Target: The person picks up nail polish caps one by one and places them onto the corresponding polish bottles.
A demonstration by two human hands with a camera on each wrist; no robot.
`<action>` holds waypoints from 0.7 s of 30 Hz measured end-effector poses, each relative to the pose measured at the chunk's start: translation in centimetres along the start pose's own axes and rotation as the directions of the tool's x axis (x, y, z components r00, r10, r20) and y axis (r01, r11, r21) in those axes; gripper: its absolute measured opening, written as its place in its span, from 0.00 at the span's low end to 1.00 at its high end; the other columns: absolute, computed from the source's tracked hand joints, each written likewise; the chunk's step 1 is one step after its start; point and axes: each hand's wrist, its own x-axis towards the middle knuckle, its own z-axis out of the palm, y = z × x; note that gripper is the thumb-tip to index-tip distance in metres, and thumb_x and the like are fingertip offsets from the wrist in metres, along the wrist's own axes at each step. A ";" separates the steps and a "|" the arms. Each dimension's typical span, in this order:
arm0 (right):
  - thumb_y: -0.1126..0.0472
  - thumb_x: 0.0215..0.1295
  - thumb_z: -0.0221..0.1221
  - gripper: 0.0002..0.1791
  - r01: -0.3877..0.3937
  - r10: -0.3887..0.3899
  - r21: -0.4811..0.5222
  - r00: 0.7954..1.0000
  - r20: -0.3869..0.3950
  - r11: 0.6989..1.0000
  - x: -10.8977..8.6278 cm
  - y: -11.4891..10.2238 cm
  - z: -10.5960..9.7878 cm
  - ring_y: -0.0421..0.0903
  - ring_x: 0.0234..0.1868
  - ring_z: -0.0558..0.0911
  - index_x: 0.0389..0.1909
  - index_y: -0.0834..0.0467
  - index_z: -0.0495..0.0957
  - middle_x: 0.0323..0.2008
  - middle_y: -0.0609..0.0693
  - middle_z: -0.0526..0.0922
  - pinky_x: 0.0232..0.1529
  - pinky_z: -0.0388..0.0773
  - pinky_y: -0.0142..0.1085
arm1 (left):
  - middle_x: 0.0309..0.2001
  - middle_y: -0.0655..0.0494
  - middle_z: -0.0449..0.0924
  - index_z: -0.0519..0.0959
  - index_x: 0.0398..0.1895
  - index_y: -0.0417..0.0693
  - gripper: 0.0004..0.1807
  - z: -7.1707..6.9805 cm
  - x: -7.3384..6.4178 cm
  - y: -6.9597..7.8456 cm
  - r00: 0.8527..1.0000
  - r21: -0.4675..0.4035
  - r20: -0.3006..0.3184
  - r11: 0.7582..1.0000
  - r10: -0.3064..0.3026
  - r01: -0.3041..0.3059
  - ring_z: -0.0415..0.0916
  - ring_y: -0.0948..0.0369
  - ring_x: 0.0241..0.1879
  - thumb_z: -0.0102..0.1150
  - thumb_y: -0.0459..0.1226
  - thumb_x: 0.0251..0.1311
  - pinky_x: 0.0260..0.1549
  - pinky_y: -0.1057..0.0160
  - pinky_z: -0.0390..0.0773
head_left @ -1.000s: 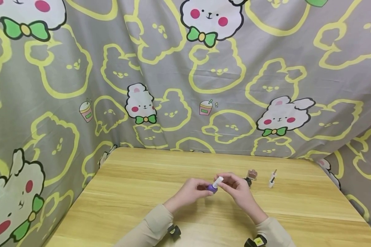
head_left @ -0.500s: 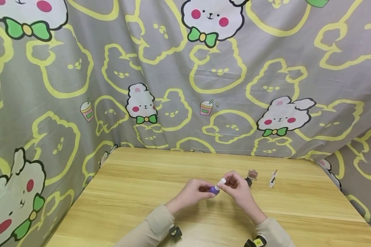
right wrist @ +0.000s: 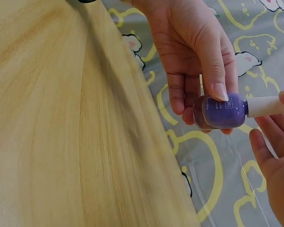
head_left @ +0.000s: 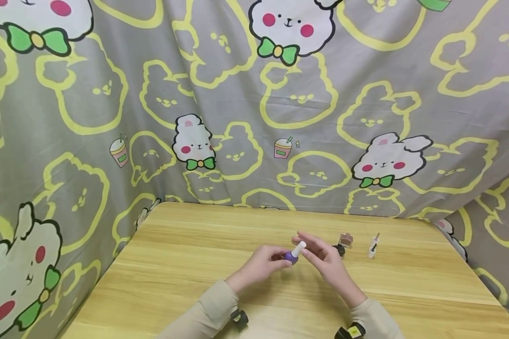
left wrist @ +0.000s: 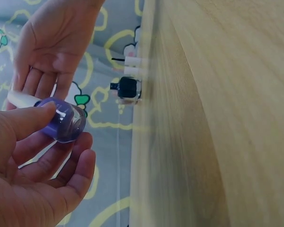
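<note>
A small purple nail polish bottle [head_left: 291, 257] with a white cap [right wrist: 265, 106] is held above the table, tilted. My left hand [head_left: 260, 266] pinches the bottle's body, its thumb [right wrist: 219, 90] pressed on the labelled side and its fingers beneath. Beside the cap is my right hand [head_left: 326, 263], its fingers fairly straight and spread, with the thumb at the cap's end. In the left wrist view, the bottle [left wrist: 64, 120] lies across my left fingers, and the right palm [left wrist: 57, 42] faces it from behind. The cap is on the bottle.
Behind my right hand, a squarish glass bottle [head_left: 346, 240] with a black cap [head_left: 340, 250] lies on the wooden table [head_left: 203, 235]. A slim white tube-like item [head_left: 373, 249] stands farther right, with a thin dark piece near it. Patterned curtain [head_left: 237, 94] borders the table's back and sides.
The bottle shifted slightly right, then back left. My right fingers, bent round the cap half a second ago, have straightened and loosened from it. The left hand keeps its hold.
</note>
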 end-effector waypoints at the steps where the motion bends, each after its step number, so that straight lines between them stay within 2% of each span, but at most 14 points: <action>1: 0.69 0.72 0.51 0.22 0.000 0.000 0.001 1.000 0.004 1.000 0.0 0.0 0.0 0.35 0.56 0.81 0.65 0.68 0.67 0.56 0.69 0.78 0.54 0.76 0.25 | 0.45 0.50 0.86 0.83 0.50 0.43 0.15 0.0 0.0 0.0 1.000 0.001 0.001 1.000 0.007 -0.007 0.79 0.69 0.38 0.61 0.39 0.63 0.40 0.73 0.78; 8: 0.70 0.70 0.53 0.16 0.022 -0.023 -0.043 0.999 -0.032 0.999 0.2 0.0 0.1 0.33 0.50 0.83 0.55 0.71 0.75 0.49 0.67 0.82 0.51 0.78 0.25 | 0.45 0.48 0.86 0.83 0.49 0.42 0.14 0.0 0.1 -0.1 0.999 0.015 0.001 0.999 0.041 -0.041 0.79 0.69 0.39 0.61 0.38 0.63 0.41 0.73 0.78; 14: 0.72 0.65 0.57 0.12 0.007 -0.008 -0.014 0.995 -0.098 1.000 0.1 0.1 0.2 0.34 0.44 0.85 0.48 0.72 0.77 0.43 0.66 0.85 0.47 0.81 0.27 | 0.45 0.49 0.86 0.83 0.49 0.43 0.15 0.1 -0.1 0.2 1.000 0.009 0.005 1.000 0.024 -0.024 0.78 0.70 0.38 0.62 0.39 0.62 0.41 0.74 0.78; 17: 0.72 0.64 0.59 0.10 -0.018 0.015 -0.017 0.990 -0.142 1.000 0.0 0.1 0.3 0.34 0.40 0.85 0.45 0.71 0.78 0.39 0.61 0.87 0.43 0.82 0.27 | 0.45 0.49 0.86 0.83 0.50 0.43 0.16 0.2 -0.1 0.3 1.000 -0.003 -0.001 1.000 0.017 -0.017 0.79 0.68 0.38 0.63 0.40 0.61 0.40 0.74 0.78; 21: 0.71 0.62 0.62 0.07 -0.053 0.040 -0.058 0.979 -0.202 0.997 0.0 0.1 0.5 0.33 0.34 0.83 0.40 0.67 0.78 0.35 0.48 0.87 0.36 0.81 0.27 | 0.45 0.49 0.87 0.84 0.48 0.43 0.16 0.5 -0.2 0.3 0.999 -0.005 -0.018 1.000 0.026 -0.027 0.81 0.66 0.38 0.65 0.40 0.60 0.40 0.74 0.78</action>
